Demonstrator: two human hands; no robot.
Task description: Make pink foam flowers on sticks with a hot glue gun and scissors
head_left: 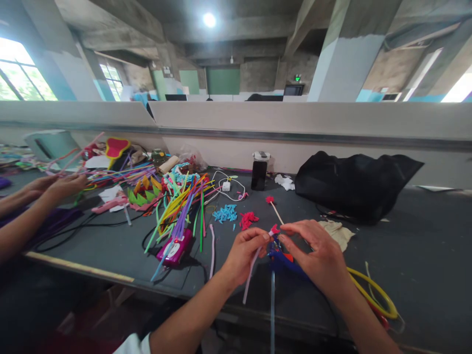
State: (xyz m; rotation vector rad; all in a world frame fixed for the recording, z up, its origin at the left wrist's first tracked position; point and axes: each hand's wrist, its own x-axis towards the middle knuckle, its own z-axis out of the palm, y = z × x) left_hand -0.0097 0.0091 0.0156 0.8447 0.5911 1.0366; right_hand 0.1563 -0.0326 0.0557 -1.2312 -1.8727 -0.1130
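My left hand [245, 253] pinches a pale pink pipe cleaner [251, 278], which hangs down below the fingers. At its upper end, just past my fingertips, sits a small cluster of red pieces [274, 229]. My right hand [315, 248] is close by on the right, its thumb and fingers apart and nothing visible between them. Under and between my hands lies a blue tool with an orange part [287, 257], resembling a glue gun and partly hidden; a clear stick [273, 309] extends from it toward me. A red flower-like head on a pale stem [273, 208] lies just beyond.
Short blue pieces [225, 213] and red pieces [248, 220] form piles ahead. Left are bundled pipe cleaners [180, 206], a purple device [175, 248] and a co-worker's hands [66, 189]. A black bag [354, 184] stands right, a yellow loop [383, 297] nearer me.
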